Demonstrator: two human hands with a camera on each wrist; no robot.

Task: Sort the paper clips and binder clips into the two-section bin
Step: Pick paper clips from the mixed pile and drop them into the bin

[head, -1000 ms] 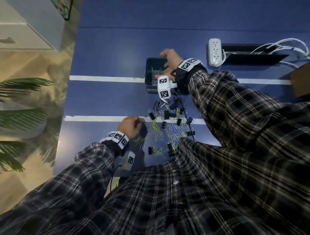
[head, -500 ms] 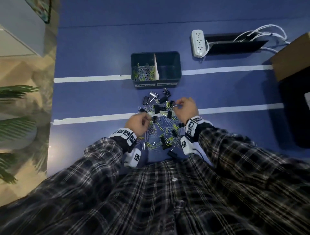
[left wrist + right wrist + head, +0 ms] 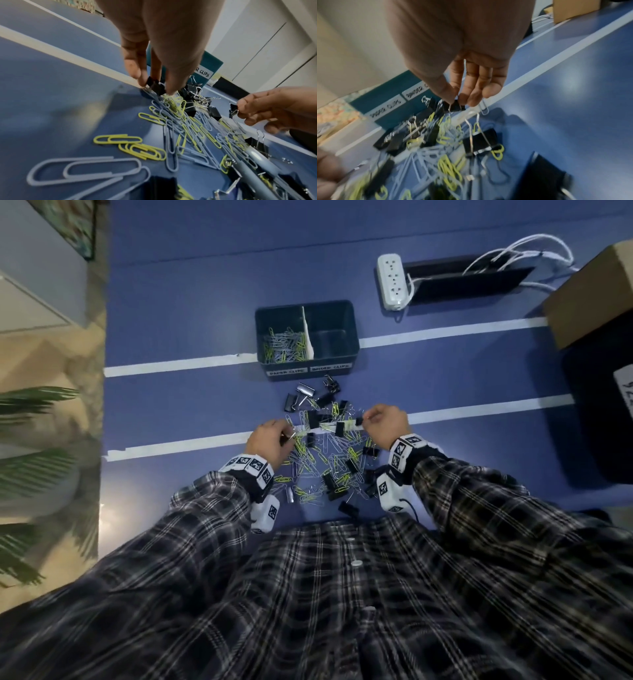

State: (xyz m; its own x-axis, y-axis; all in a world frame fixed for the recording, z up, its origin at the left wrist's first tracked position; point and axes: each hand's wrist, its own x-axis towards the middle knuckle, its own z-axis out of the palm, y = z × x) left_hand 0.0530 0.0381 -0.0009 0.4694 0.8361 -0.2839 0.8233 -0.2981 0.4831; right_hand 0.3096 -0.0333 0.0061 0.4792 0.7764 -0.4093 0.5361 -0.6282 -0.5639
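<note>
The dark two-section bin [image 3: 355,337] stands on the blue table. Its left section holds paper clips [image 3: 284,345], and its right section looks dark and bare. In front of it lies a mixed pile [image 3: 329,455] of yellow and grey paper clips and black binder clips. At the pile's left edge my left hand [image 3: 154,86] pinches a small black binder clip [image 3: 156,85] that still touches the table. At the pile's right edge my right hand [image 3: 455,102] pinches another small black binder clip [image 3: 453,106], lifted just above the pile.
A white power strip [image 3: 392,280] and a black cable tray [image 3: 462,282] lie behind the bin to the right. A cardboard box [image 3: 589,299] and a dark object [image 3: 603,419] stand at the right edge. Plant leaves [image 3: 34,440] hang beyond the table's left edge.
My right hand came back from the bin to the pile and took hold of a binder clip. My left hand moved up to the pile's left edge and pinched one.
</note>
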